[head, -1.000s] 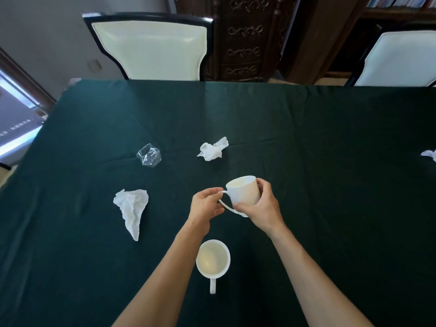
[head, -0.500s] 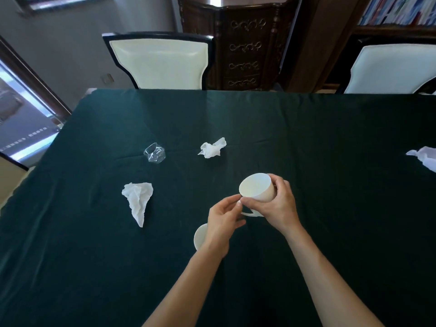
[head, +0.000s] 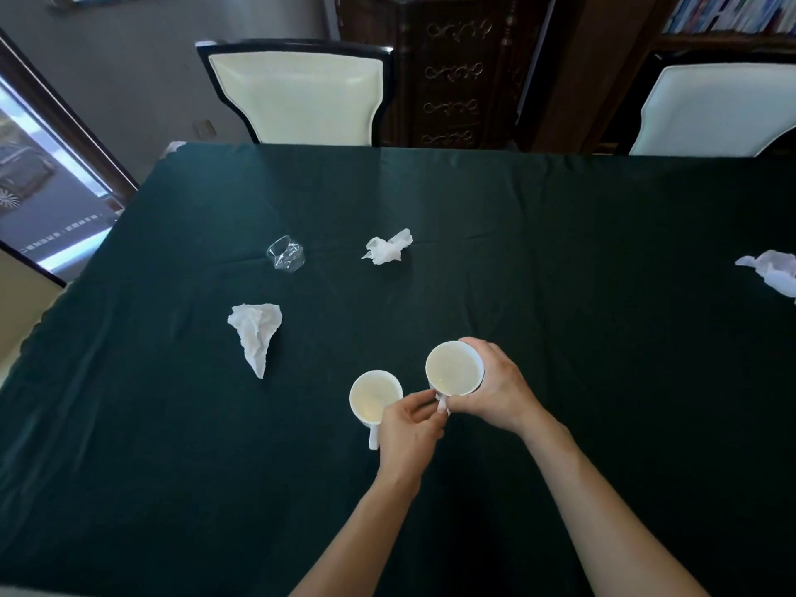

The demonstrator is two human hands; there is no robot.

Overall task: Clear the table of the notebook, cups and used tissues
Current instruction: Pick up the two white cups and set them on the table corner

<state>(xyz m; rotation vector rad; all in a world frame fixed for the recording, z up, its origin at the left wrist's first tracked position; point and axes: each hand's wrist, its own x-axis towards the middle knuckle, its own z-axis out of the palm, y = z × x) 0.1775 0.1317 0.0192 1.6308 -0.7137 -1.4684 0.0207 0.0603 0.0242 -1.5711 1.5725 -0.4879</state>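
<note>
My right hand (head: 495,389) grips a white cup (head: 454,367) by its side, held above the dark green tablecloth (head: 560,252). My left hand (head: 409,428) pinches the handle of that same cup. A second white cup (head: 373,396) stands upright on the cloth just left of my left hand, its handle pointing toward me. Crumpled white tissues lie at the left (head: 256,333), at the centre back (head: 387,248) and at the right edge (head: 771,273). A crushed clear plastic cup (head: 286,253) lies at the back left. No notebook is in view.
Two cream-backed chairs stand behind the table, one at the back left (head: 297,96) and one at the back right (head: 715,109). A dark carved wooden cabinet (head: 452,71) stands between them. The table's left edge runs beside a window (head: 43,200).
The held cup has turned from lying sideways to mouth up and come nearer to me. My left hand moved onto its handle. The second cup, briefly hidden, shows again.
</note>
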